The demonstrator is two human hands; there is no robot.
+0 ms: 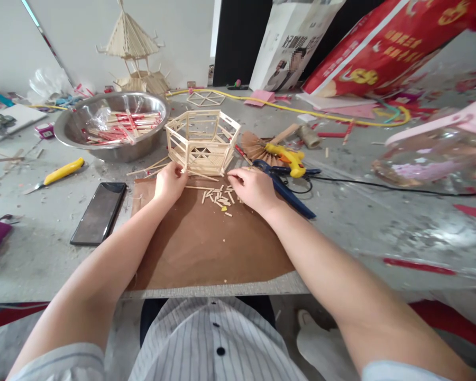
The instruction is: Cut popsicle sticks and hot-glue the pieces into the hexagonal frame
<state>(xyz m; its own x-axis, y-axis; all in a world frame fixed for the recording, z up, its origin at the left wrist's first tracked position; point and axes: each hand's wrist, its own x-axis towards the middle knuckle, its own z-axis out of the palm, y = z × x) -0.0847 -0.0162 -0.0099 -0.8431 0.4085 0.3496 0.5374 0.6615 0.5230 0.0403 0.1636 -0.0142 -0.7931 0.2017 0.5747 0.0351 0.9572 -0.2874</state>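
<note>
A hexagonal frame of thin wooden sticks (202,141) stands at the far edge of a brown paper sheet (206,243). My left hand (170,182) rests against the frame's near left corner, fingers curled and pinching a long thin stick (200,174) that lies along the frame's base. My right hand (253,186) lies just right of the frame with fingers bent down over a scatter of short cut stick pieces (218,197); what it holds, if anything, is hidden.
A steel bowl (73,129) of sticks sits at the back left, a black phone (99,212) and a yellow knife (59,173) on the left. A yellow glue gun (287,157), blue tool (287,190) and black cable (381,185) lie right. A stick pagoda model (133,47) stands behind.
</note>
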